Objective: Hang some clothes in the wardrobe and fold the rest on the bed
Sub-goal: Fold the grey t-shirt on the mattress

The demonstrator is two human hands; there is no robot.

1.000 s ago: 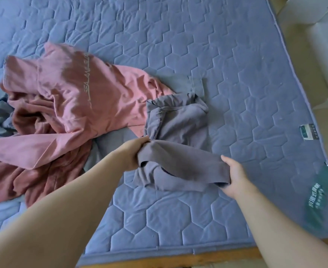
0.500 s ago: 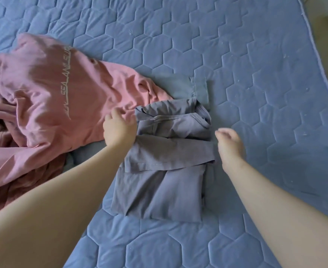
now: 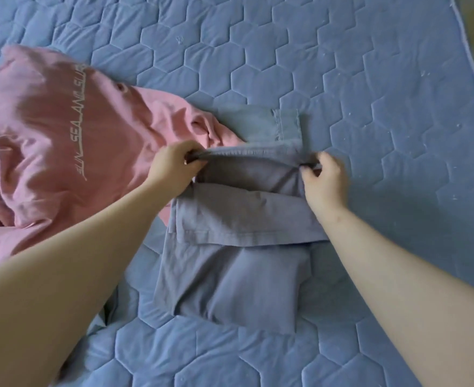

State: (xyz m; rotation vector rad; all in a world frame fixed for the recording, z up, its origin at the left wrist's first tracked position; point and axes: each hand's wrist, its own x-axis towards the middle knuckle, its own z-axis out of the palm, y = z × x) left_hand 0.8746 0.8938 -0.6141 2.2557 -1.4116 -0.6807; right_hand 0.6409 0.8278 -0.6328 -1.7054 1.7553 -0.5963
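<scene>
**Item:** grey shirt [image 3: 238, 275], part-folded, soft and creased. It lies flat on the bed [image 3: 369, 79], long axis running away from the person, one flap across its middle.

**Hands:** the left hand [image 3: 174, 166] pinches the shirt's far-left corner and the right hand [image 3: 325, 180] its far-right corner. Both are equally near, with the far edge stretched between them.

**Likely next:** draw that edge back toward the near hem.

**Adjacent:** a pink sweatshirt [image 3: 48, 121] touches the shirt's left side.

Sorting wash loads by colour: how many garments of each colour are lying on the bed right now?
Pink garment: 1
Grey-purple garment: 1
Blue-grey garment: 1, mostly hidden under the others
Total: 3 in view
</scene>
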